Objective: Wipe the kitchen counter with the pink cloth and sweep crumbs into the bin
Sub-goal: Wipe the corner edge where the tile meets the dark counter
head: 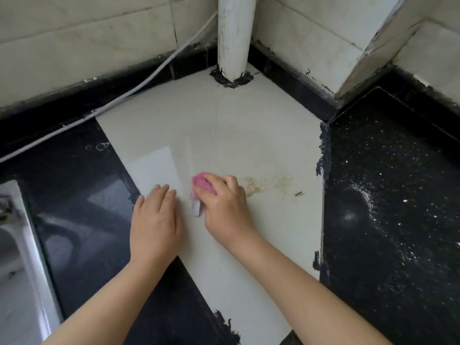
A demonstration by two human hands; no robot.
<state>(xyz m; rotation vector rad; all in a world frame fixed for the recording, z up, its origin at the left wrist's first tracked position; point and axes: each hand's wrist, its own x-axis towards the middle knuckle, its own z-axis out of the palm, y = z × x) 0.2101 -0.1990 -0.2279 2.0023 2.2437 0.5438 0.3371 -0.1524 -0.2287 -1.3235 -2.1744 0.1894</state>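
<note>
A bunched pink cloth with a pale edge lies on the white counter tile; my right hand grips it with curled fingers. Just right of the cloth, a patch of brownish crumbs and a small dark sliver lie on the tile. My left hand rests flat on the tile beside the cloth, fingers straight. No bin is in view.
A white pipe rises from the back corner of the tile. A grey cable runs along the left wall. The black counter at right is speckled with white crumbs. A steel sink rim sits at far left.
</note>
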